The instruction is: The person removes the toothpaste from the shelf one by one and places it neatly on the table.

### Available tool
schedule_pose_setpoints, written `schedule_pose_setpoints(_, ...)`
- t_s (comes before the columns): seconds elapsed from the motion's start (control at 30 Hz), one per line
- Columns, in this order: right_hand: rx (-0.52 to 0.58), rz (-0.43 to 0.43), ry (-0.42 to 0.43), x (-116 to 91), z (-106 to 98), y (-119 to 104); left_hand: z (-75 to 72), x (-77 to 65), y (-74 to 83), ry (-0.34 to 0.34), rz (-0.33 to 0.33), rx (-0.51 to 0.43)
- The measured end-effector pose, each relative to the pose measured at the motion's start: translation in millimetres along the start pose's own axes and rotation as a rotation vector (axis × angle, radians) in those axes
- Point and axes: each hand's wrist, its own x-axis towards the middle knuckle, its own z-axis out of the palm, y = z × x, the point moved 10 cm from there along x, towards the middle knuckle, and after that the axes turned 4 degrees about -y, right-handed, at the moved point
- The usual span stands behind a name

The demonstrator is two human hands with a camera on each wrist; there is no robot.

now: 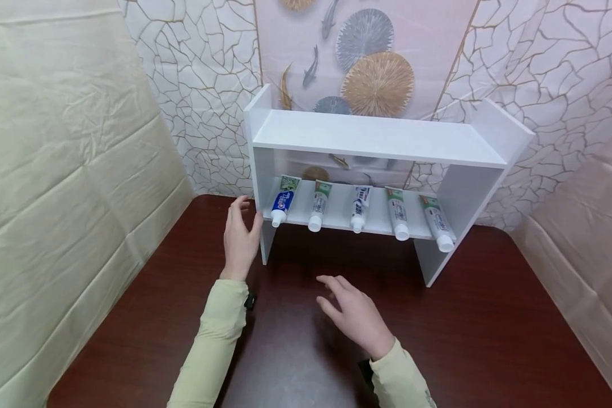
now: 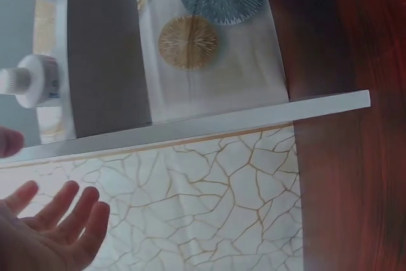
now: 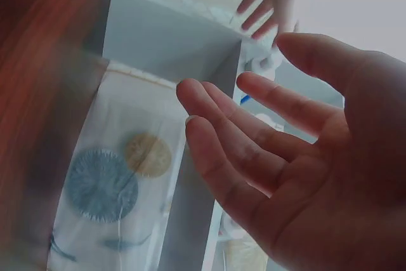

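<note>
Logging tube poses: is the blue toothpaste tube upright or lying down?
Lying down. In the head view, the blue toothpaste tube lies on the lower shelf, its white cap at the front edge.

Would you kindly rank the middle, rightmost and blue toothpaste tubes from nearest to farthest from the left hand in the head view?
From the left hand:
1. Blue tube: left end of the row.
2. Middle tube: its center.
3. Rightmost tube: its right end.
</note>
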Motion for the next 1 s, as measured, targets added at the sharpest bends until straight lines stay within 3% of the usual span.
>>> schedule_pose_setpoints(0.3,-0.025,-0.046,-0.039,2.9,13.5,-11.8,20.5,14.4,-16.4,-0.021,-0.019,-0.173)
schedule_pose_setpoints(0.53,0.007,-0.094,-0.016,25.3,3.0,-30.5,34.7,16.0,-30.4,-0.041,-0.003,-0.259)
schedule_pose_setpoints(0.77,-0.022,-0.184,0.056,53.9,-11.2,-57.0,42.5,9.8,-37.2,0.009,0.026,-0.32)
schedule_pose_setpoints(1.0,-0.012,-0.17,0.016,77.4,-5.8,-63.1,40.1,8.0,-36.1,0.096,0.072,-0.307)
